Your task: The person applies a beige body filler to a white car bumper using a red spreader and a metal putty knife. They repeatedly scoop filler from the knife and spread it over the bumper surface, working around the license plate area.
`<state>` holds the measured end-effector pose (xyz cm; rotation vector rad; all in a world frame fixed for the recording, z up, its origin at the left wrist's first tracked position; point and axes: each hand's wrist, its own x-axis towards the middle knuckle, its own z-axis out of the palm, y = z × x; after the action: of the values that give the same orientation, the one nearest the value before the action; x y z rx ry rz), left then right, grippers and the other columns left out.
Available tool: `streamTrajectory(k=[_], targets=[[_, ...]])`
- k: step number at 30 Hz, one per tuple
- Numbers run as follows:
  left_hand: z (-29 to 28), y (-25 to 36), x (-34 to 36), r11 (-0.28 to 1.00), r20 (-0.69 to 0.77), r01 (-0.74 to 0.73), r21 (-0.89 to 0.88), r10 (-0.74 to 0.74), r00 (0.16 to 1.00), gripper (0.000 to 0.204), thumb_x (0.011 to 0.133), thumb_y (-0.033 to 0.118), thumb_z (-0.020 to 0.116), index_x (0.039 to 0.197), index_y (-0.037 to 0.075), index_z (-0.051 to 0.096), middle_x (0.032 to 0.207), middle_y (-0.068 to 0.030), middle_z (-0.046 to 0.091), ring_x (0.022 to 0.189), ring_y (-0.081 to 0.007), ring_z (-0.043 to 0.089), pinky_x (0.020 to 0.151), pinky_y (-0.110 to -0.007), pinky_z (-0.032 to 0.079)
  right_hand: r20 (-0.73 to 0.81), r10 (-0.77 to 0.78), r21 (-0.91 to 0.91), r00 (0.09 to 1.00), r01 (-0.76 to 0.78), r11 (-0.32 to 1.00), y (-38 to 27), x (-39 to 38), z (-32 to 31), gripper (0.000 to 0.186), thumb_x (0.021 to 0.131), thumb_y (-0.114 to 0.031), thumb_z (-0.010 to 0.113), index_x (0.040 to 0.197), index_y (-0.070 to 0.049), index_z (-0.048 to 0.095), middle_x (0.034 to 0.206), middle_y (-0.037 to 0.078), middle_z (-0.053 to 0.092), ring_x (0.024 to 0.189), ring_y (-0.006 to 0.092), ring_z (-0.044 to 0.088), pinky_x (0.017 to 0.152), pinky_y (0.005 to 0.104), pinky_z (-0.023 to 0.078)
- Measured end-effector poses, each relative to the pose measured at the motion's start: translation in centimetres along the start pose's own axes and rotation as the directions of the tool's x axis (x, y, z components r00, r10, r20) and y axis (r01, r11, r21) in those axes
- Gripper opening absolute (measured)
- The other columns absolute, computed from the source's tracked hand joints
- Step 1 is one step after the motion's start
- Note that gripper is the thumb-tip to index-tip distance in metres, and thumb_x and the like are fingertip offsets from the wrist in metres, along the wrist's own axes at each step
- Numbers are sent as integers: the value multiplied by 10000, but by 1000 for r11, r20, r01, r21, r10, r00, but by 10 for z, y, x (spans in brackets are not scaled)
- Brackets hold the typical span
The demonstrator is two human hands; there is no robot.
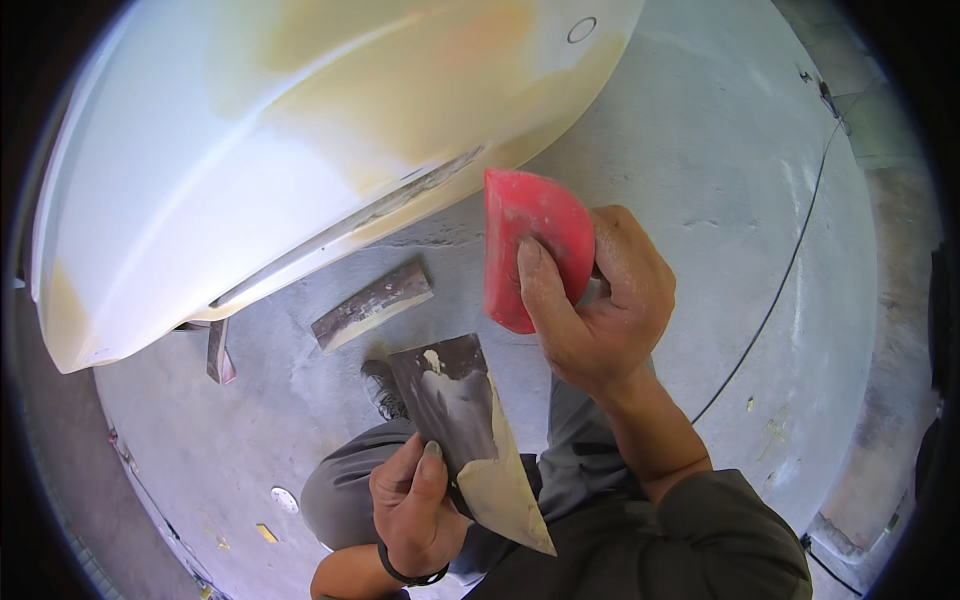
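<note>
My right hand [610, 300] grips a red half-round sanding pad [535, 215], with the thumb pressed on its scuffed face and its straight edge to the left. Lower down, my left hand [415, 495] pinches a dark sheet of sandpaper [455, 395] between thumb and fingers. Cream-coloured residue covers the sheet's right and lower part, and its upper end points away from me. Pad and sheet are apart. Ahead and to the left is a large curved white panel [200, 190] with yellowish patches and a long, dusty slot along its lower edge.
A worn dark strip [372, 305] lies on the grey floor [740, 260] below the panel; a smaller folded strip [219, 352] is at the panel's left end. A black cable [790, 275] runs along the right. My bent knee [350, 480] and shoe [383, 390] are near the sheet.
</note>
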<state>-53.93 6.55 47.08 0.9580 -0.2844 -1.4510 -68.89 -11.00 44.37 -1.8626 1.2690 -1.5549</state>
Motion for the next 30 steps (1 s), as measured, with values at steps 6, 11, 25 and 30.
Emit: streamTrajectory(k=[6, 11, 25, 30], targets=[[-6, 9, 1, 995, -46, 12, -97, -16, 999, 309, 1068, 37, 474, 1308, -101, 611, 1276, -184, 689, 1153, -248, 674, 1035, -391, 509, -38, -105, -89, 994, 101, 991, -2, 14, 10, 159, 811, -18, 745, 961, 37, 736, 770, 95, 629, 594, 151, 550, 549, 270, 435], [-6, 13, -3, 999, -42, 37, -13, -38, 998, 339, 1063, 92, 484, 1319, -102, 592, 1251, -171, 697, 1118, -217, 669, 1010, -341, 495, -12, -87, -118, 996, 85, 989, 0, 20, 8, 138, 810, -31, 746, 935, 26, 733, 741, 83, 608, 580, 148, 529, 532, 271, 409], [-7, 12, -17, 995, -207, 35, 92, -15, 978, 357, 1062, 172, 485, 1298, -82, 568, 1087, -141, 706, 903, -194, 674, 803, -292, 526, 53, 27, 48, 998, -30, 998, -13, 7, 40, 176, 801, -38, 736, 975, -14, 752, 723, 93, 608, 574, 213, 572, 538, 322, 463], [-26, 18, -27, 991, -160, 65, 121, -45, 986, 368, 1087, 295, 505, 1314, 8, 537, 934, -96, 671, 627, -174, 610, 472, -285, 464, 69, 20, 107, 997, -27, 994, -27, -1, 65, 107, 799, -26, 730, 902, -3, 749, 691, 92, 589, 563, 200, 556, 543, 316, 455]])
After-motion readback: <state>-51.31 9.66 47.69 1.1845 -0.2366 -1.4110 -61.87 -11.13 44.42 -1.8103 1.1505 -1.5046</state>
